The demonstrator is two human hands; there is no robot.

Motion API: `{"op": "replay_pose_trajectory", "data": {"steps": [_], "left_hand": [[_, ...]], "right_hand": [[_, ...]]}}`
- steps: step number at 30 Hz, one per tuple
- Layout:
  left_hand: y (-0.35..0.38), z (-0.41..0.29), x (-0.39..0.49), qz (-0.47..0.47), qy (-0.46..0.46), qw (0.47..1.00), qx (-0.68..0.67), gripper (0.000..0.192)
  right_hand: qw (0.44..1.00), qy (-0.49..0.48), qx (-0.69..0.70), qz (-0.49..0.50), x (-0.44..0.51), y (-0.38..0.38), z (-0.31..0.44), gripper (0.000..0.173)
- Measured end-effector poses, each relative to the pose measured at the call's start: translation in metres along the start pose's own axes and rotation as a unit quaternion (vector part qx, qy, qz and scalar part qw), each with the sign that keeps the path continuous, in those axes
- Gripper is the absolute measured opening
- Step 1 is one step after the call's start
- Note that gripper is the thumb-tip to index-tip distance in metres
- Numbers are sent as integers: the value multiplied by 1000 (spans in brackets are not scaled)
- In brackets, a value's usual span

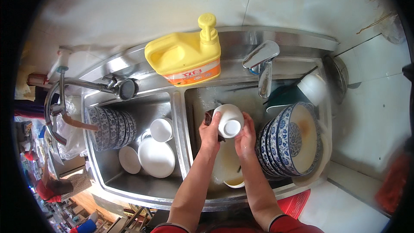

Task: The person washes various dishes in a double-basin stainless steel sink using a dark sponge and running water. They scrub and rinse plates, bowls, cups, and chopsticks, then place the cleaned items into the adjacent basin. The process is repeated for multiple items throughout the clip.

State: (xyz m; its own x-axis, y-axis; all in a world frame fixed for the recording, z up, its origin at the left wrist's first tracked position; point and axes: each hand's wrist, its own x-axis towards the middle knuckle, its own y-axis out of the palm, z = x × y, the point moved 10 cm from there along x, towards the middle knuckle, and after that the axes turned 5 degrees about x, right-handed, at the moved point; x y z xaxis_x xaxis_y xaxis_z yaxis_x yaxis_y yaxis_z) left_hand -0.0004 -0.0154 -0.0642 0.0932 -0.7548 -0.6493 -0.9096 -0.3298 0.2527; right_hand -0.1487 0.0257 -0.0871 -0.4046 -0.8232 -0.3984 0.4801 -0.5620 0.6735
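Note:
Over the right sink basin, both my hands hold a small white bowl, its foot ring turned toward me. My left hand grips the bowl's left side together with a dark brown scrubbing cloth, partly hidden behind the bowl. My right hand supports the bowl's right side with curled fingers. Cloudy water covers the basin floor. To the right of my right hand leans a stack of blue-and-white patterned bowls, the front one stained inside. Below my hands, a white dish sits partly in the water.
The left basin holds stacked patterned bowls, white plates and a white cup. A yellow detergent jug stands behind the divider near a chrome faucet. A second faucet curves at left. A white bowl rests back right.

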Motion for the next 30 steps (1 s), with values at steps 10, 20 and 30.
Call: {"op": "replay_pose_trajectory", "data": {"steps": [10, 20, 30], "left_hand": [[45, 18, -34, 221, 410, 643, 608, 40], [62, -19, -43, 209, 491, 503, 680, 63], [120, 27, 11, 461, 421, 300, 721, 50]], "right_hand": [[943, -50, -329, -30, 35, -14, -10, 37], [845, -167, -505, -61, 33, -9, 21, 48], [791, -74, -606, 34, 38, -43, -33, 41]]}}
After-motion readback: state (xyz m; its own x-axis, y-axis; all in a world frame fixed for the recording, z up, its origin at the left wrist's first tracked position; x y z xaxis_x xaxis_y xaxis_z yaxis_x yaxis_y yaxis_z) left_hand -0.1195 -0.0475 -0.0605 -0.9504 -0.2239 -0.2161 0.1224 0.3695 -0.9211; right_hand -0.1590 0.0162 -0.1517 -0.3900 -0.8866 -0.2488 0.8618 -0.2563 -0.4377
